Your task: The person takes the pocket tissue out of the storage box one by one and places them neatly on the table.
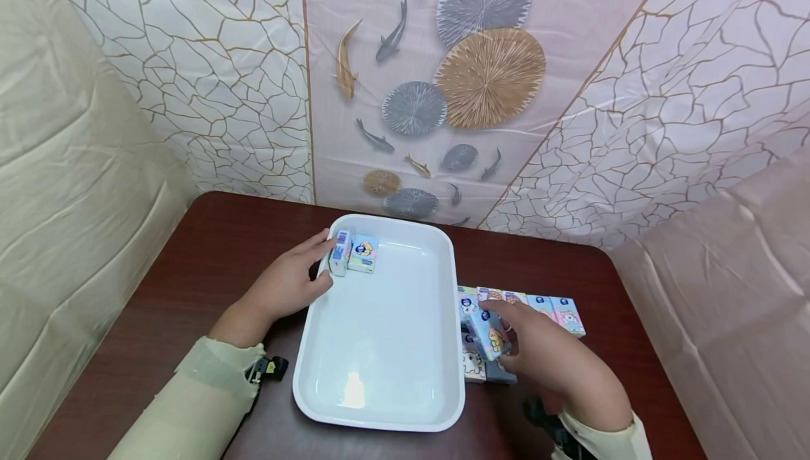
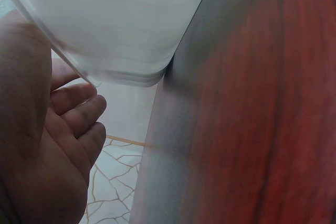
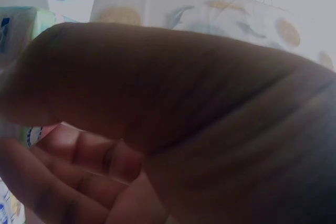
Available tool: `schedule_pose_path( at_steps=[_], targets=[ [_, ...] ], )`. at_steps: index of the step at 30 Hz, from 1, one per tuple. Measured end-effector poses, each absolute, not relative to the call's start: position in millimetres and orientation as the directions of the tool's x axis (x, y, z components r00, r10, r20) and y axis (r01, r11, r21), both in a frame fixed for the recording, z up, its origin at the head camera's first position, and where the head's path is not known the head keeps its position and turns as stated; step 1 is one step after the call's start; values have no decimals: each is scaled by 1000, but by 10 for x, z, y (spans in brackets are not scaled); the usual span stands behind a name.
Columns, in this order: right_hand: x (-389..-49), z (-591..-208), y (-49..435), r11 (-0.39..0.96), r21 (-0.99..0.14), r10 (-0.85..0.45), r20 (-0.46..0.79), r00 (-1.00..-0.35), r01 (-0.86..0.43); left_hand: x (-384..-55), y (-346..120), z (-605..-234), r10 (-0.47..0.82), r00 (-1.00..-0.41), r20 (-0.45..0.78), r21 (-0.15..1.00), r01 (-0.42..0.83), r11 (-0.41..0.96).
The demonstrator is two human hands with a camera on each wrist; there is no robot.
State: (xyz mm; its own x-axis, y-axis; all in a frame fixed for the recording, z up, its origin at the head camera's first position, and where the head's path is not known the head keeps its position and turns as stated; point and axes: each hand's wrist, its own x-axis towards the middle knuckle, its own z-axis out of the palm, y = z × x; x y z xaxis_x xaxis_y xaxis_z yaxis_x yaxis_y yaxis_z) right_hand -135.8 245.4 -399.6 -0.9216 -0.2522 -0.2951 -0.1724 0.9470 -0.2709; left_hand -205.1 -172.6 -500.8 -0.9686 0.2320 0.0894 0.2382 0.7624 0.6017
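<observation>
My left hand (image 1: 287, 284) lies at the left rim of a white tray (image 1: 380, 347). Its index finger reaches over the rim to an upright small tissue pack (image 1: 339, 254), and the thumb lies over the edge. In the left wrist view the other fingers (image 2: 84, 111) are loosely bent outside the tray wall. A second cartoon tissue pack (image 1: 363, 254) lies flat beside the upright one. Past the tray's right side, my right hand (image 1: 547, 351) pinches a blue tissue pack (image 1: 490, 335) between thumb and fingers, tilted above other packs. The right wrist view is dark, mostly thumb and palm.
Several more tissue packs (image 1: 567, 314) lie in rows on the dark wooden table (image 1: 177, 284), right of the tray. Patterned cloth (image 1: 247, 80) hangs behind the table, and plain cloth (image 1: 728, 291) closes in both sides.
</observation>
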Motion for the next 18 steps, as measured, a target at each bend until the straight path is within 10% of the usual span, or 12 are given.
schedule_pose_path(
  at_steps=[18],
  targets=[
    [-1164,-4238,2911,950,-294,-205,-326,-923,-107,-2050,-1720,-5015,234,-966,108,608,250,754]
  ],
)
